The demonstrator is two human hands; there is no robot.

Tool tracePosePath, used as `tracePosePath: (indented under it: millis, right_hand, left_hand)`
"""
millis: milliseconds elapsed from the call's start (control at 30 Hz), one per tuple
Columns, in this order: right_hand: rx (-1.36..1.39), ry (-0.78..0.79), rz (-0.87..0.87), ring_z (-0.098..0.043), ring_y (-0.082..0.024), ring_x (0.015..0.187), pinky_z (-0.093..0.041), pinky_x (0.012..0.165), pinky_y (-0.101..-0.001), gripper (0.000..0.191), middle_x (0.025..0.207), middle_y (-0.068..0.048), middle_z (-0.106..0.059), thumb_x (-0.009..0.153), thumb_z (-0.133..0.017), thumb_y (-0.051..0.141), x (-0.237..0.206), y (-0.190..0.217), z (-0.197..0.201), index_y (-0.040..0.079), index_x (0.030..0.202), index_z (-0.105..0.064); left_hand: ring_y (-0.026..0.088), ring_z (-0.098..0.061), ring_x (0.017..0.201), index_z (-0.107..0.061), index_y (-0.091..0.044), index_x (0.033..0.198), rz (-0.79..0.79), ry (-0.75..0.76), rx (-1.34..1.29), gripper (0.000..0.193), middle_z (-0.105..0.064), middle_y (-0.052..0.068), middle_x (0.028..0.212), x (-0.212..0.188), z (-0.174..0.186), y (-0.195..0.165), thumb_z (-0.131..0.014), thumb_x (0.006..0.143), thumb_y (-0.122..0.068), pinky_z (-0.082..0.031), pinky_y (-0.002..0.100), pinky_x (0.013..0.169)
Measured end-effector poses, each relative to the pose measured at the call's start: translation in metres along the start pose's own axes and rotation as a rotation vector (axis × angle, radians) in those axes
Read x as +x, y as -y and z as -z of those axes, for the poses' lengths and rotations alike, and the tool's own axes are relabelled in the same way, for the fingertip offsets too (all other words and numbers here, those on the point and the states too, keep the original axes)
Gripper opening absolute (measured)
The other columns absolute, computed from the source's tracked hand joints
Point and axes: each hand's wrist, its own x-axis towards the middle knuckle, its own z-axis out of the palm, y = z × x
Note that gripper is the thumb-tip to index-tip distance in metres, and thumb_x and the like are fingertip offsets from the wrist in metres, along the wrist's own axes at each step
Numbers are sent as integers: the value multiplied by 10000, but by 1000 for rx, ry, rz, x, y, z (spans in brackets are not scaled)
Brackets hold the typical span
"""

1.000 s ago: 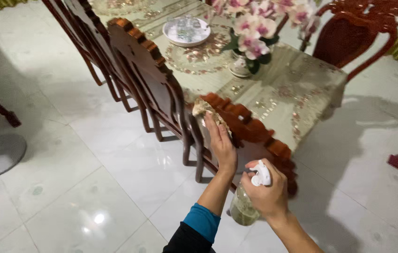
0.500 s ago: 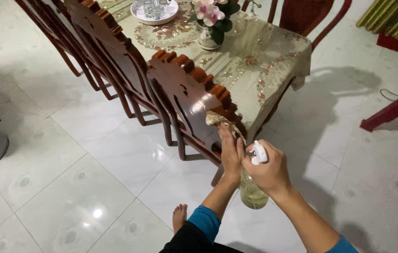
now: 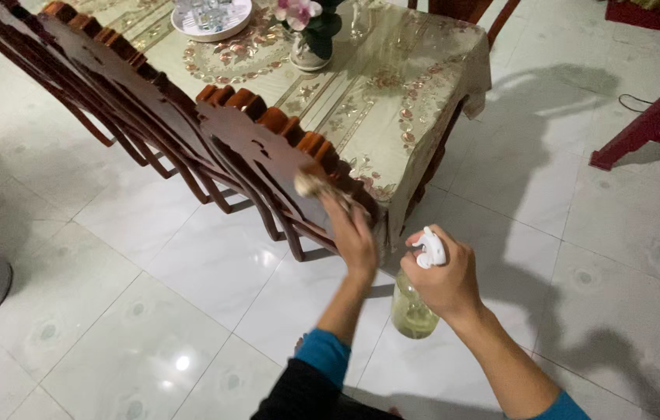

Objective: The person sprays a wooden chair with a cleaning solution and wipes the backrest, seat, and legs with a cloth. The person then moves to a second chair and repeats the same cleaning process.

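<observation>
1. Tiles [image 3: 151, 311], white and glossy, cover the floor.
2. Right hand [image 3: 442, 276] grips a clear spray bottle [image 3: 411, 311] with a white nozzle.
3. Left hand [image 3: 353, 233] presses a cloth [image 3: 310, 184] against the carved chair [image 3: 267, 155].
4. Table [image 3: 392, 93] beyond carries a flower vase [image 3: 306, 31].

1. Two hands: left hand [image 3: 355, 233], right hand [image 3: 445, 277].
2. One spray bottle [image 3: 414, 299].
3. One cloth [image 3: 313, 183].
4. One table [image 3: 392, 85].
5. One flower vase [image 3: 308, 48].
6. One tray [image 3: 211, 19] of glasses.
7. Chairs [image 3: 264, 152] in a row; exact number unclear.
</observation>
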Motion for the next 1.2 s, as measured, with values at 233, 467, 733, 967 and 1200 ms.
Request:
tracePosePath:
  millis: [233, 467, 733, 967, 1200]
  right_hand:
    - [29, -62, -71, -733, -180, 668, -561, 625, -326, 154, 730, -73, -736, 754, -713, 79, -16, -31, 20, 44, 901, -681]
    - [75, -62, -105, -688, -172, 608, -537, 578, -325, 130, 680, -65, -702, 762, -705, 80, -9, -39, 32, 51, 883, -668]
    - [117, -61, -133, -675, -173, 545, -516, 532, -327, 108, 601, -67, -672, 748, -700, 85, -6, -13, 21, 50, 842, -660]
    - [113, -71, -164, -694, -168, 590, -536, 557, -328, 121, 654, -56, -696, 753, -690, 80, -9, -14, 17, 59, 870, -668]
    - [100, -93, -218, -701, -169, 592, -546, 573, -329, 122, 651, -59, -701, 737, -712, 86, -14, -23, 18, 61, 850, -675]
  left_hand:
    - [216, -775, 798, -639, -78, 1376, 404, 48, -180, 446, -796, 125, 1022, -42, 0, 20, -636, 929, -81, -636, 324, 665]
    - [338, -447, 1375, -589, -84, 1377, -644, 181, 669, 470, -565, 198, 1440, 25, 43, 6, -684, 917, -109, -268, 512, 1165]
    - [333, -423, 1467, -497, -13, 1396, -1134, 652, 1248, 506, -537, 232, 1496, 55, 2, -38, -466, 971, -287, -113, 494, 1267]
    - [421, -626, 1138, -585, 33, 1300, -985, 1265, 1623, 563, -659, 238, 1152, 40, -41, -16, -475, 1002, -432, -247, 711, 1140]
    - [457, -607, 1159, -708, -17, 1107, -1369, 1339, 1685, 416, -646, 253, 1188, -17, -40, 24, -593, 899, -358, -408, 694, 982]
